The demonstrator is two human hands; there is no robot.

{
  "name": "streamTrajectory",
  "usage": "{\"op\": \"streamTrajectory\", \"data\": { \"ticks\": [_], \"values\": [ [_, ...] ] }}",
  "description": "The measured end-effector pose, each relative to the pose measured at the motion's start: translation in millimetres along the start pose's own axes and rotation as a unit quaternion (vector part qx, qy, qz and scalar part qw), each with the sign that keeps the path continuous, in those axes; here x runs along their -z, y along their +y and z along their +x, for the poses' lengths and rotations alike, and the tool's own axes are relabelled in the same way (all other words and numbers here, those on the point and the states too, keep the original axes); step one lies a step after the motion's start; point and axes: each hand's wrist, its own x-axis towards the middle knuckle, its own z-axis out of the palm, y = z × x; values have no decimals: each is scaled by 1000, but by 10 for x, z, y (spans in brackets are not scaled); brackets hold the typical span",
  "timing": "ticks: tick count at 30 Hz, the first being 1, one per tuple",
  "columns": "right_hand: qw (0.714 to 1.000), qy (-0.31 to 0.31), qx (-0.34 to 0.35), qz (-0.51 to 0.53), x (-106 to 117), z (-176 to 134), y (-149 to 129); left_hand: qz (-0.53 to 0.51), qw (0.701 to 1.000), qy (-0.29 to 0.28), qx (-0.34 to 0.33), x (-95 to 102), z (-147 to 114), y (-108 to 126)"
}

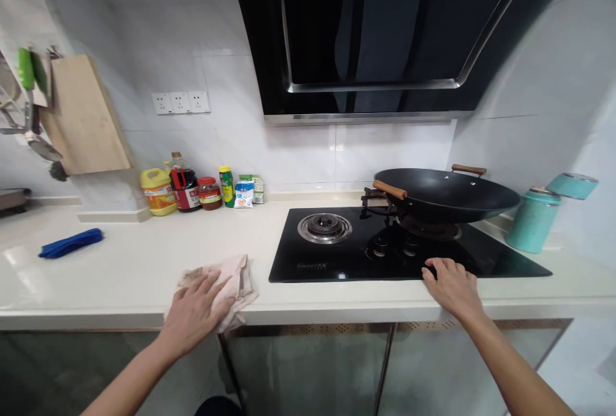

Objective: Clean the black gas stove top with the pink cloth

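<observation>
My left hand covers a pale pink cloth, gripping it against the white counter near the front edge. Brownish stains mark the cloth, and part of it hangs over the edge. To the right, my right hand rests on the front edge of the black glass gas stove, its fingers loosely bent and apart, holding nothing. Behind that hand a black wok with wooden handles sits on the right burner. The left burner is bare, and two knobs lie between the burners.
A range hood overhangs the stove. Along the wall stand a yellow oil jug, a dark sauce bottle, a red-lidded jar and seasoning packs. A folded blue cloth lies left; a turquoise flask stands right.
</observation>
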Motion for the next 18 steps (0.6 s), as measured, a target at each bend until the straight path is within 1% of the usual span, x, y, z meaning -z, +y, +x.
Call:
{"op": "streamTrajectory", "data": {
  "ticks": [3, 5, 7, 11, 14, 16, 18],
  "values": [
    [1000, 1, -2, 1, 48, -17, -39, -3, 997, 49, -65, -30, -156, 514],
    [1000, -1, -9, 13, 96, -31, -83, -15, 992, 74, -99, -35, -195, 834],
    [999, 1, -14, 42, 138, -45, -125, -26, 989, 84, -121, -31, -176, 1101],
    [995, 21, -13, 93, 176, -43, -138, -51, 984, 88, -149, -12, -68, 1557],
    [990, 39, -18, 136, 205, -25, -126, -90, 971, 68, -211, 0, 11, 1995],
    [983, 61, -23, 174, 249, -54, -187, -119, 961, 30, -248, 11, 95, 2361],
    [974, 87, -12, 208, 308, -153, -349, -148, 954, -15, -260, 36, 228, 2754]
  ]
}}
